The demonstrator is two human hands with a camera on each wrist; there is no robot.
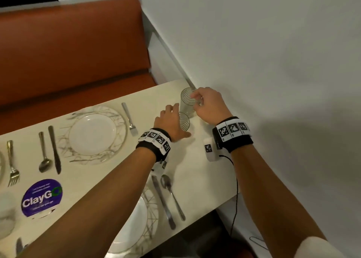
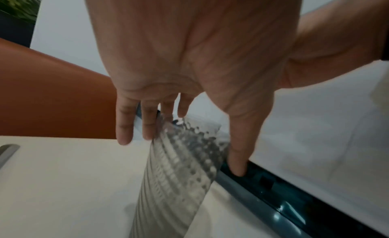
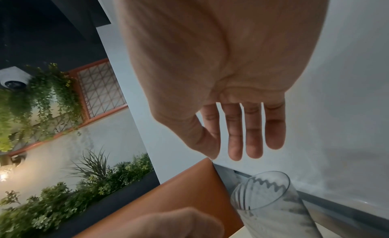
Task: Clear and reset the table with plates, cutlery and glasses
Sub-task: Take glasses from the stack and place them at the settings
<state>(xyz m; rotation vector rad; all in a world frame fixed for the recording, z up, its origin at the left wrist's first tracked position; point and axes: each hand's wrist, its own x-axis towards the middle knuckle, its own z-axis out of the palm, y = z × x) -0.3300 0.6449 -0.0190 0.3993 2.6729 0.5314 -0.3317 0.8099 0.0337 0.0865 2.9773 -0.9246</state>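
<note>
Two clear ribbed glasses stand upright by the wall at the table's far right corner. My left hand (image 1: 178, 121) is at the nearer glass (image 1: 185, 123). In the left wrist view its straight fingers (image 2: 148, 125) touch one side of that glass (image 2: 181, 166) while the thumb (image 2: 238, 158) stands apart on the other side. My right hand (image 1: 196, 102) hovers at the rim of the farther glass (image 1: 187, 99). The right wrist view shows this hand (image 3: 233, 155) with straight fingers above the glass (image 3: 269, 198), not touching it.
A white plate on a marbled charger (image 1: 117, 140) lies left of my hands, with a fork (image 1: 129, 119), knife (image 1: 54, 148) and spoon (image 1: 44, 156) beside it. A second setting (image 1: 134, 218) sits under my left forearm. An orange bench (image 1: 74, 53) runs behind the table, and a white wall (image 1: 273, 62) runs along its right side.
</note>
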